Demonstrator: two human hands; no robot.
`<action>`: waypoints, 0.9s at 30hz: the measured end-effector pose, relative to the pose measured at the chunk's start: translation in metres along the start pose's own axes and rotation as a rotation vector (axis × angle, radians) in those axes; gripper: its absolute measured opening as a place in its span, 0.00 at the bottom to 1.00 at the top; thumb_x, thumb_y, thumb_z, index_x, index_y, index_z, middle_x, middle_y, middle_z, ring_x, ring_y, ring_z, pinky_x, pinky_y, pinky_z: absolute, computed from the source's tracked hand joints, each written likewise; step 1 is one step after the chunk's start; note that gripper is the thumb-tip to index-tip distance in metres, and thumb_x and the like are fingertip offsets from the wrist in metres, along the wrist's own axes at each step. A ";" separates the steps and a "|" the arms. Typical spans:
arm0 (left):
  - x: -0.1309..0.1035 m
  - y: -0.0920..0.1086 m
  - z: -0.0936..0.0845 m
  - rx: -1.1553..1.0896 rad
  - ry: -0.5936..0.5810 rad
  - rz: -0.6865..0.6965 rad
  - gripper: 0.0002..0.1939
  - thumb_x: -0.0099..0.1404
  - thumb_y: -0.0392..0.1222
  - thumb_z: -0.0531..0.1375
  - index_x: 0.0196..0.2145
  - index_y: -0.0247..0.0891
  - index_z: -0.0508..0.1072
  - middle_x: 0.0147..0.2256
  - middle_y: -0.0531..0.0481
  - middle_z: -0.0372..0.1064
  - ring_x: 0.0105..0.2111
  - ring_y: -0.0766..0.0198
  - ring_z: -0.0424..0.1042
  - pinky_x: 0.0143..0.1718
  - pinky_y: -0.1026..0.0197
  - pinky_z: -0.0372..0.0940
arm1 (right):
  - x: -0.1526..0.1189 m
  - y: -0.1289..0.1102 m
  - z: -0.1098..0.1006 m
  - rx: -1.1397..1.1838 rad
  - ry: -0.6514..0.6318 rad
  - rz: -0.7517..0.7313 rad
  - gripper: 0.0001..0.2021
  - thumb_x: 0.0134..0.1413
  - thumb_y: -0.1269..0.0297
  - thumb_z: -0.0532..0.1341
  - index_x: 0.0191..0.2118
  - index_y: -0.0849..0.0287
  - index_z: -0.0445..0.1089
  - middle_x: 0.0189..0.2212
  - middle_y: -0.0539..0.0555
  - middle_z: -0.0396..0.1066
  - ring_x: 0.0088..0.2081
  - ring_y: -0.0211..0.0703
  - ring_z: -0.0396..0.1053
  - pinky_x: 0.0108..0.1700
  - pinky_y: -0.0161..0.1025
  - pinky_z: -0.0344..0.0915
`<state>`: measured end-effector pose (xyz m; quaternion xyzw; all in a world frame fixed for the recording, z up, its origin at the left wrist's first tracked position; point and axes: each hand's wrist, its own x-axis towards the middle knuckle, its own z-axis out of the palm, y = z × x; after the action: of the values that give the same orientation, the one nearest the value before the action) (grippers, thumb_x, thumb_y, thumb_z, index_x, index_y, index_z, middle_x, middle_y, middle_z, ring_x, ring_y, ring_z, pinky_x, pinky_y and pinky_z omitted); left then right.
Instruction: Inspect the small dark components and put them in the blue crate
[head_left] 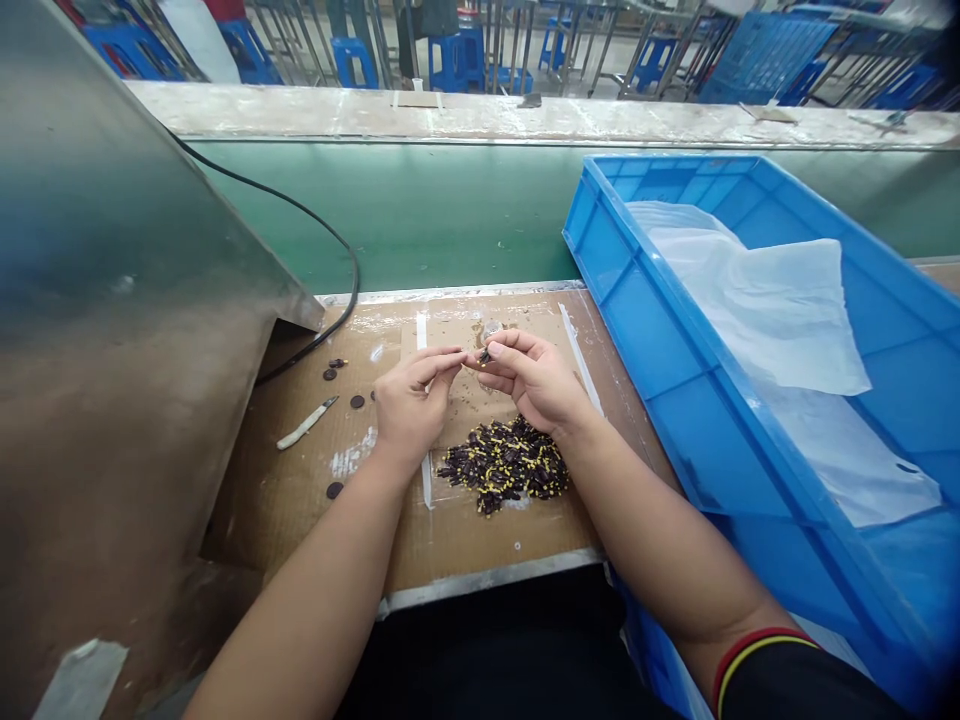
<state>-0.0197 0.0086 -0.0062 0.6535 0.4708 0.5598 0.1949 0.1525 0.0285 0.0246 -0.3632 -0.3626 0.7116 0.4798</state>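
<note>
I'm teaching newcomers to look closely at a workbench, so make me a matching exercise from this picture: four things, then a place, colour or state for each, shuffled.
Things
1. knife
2. pile of small parts
3. crate
4. cable

Descriptions
A. blue, with white sheets inside
B. lying to the left of the left hand
C. black, curving beside the metal panel
D. dark and yellow, heaped on the cardboard

Pairs: 1-B, 2-D, 3-A, 4-C
</note>
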 end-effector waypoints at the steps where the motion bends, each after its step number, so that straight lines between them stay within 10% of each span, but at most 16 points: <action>1: 0.000 0.002 0.000 -0.015 0.018 -0.012 0.07 0.66 0.37 0.66 0.41 0.43 0.83 0.43 0.48 0.79 0.44 0.62 0.78 0.50 0.56 0.71 | 0.000 -0.001 0.000 0.011 0.000 0.005 0.16 0.45 0.56 0.75 0.36 0.55 0.72 0.35 0.49 0.76 0.40 0.39 0.76 0.44 0.38 0.76; 14: 0.003 0.016 0.004 -1.079 0.059 -0.688 0.11 0.52 0.40 0.76 0.32 0.39 0.81 0.36 0.49 0.79 0.36 0.67 0.78 0.46 0.63 0.75 | -0.005 -0.001 0.007 -0.006 -0.002 -0.141 0.15 0.47 0.55 0.74 0.35 0.55 0.73 0.31 0.48 0.73 0.33 0.34 0.72 0.26 0.29 0.62; 27: 0.000 0.026 0.011 -1.085 0.168 -0.642 0.11 0.52 0.41 0.76 0.32 0.38 0.82 0.35 0.49 0.79 0.35 0.68 0.77 0.43 0.65 0.75 | -0.005 0.006 0.011 0.179 -0.134 -0.004 0.12 0.50 0.61 0.73 0.39 0.56 0.75 0.30 0.48 0.77 0.32 0.32 0.73 0.32 0.28 0.69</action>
<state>0.0010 -0.0008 0.0112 0.2420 0.3065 0.6817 0.6187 0.1419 0.0199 0.0259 -0.2697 -0.3297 0.7630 0.4863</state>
